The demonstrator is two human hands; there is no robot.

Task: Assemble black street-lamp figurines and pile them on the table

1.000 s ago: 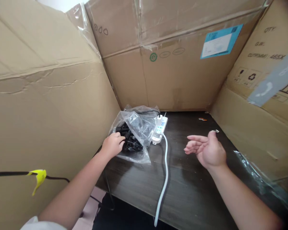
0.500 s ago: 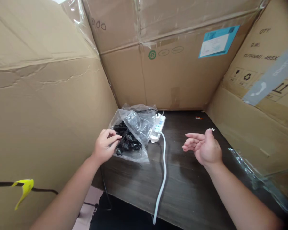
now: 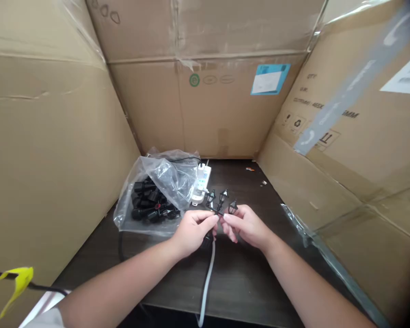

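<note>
Soft, even light — hands (image 3: 193, 232) sharp, plastic bag (image 3: 167, 177) glinting (frame edges bow, darken).

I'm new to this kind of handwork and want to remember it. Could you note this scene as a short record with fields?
Left hand: pinches the miniature black three-lantern lamp
Right hand: pinches the same lamp from the other side
Beside the hands: transparent plastic bag holding black parts
Behind the lamp: white power strip with white cable
Surface: dark tabletop
Surroundings: cardboard walls
</note>
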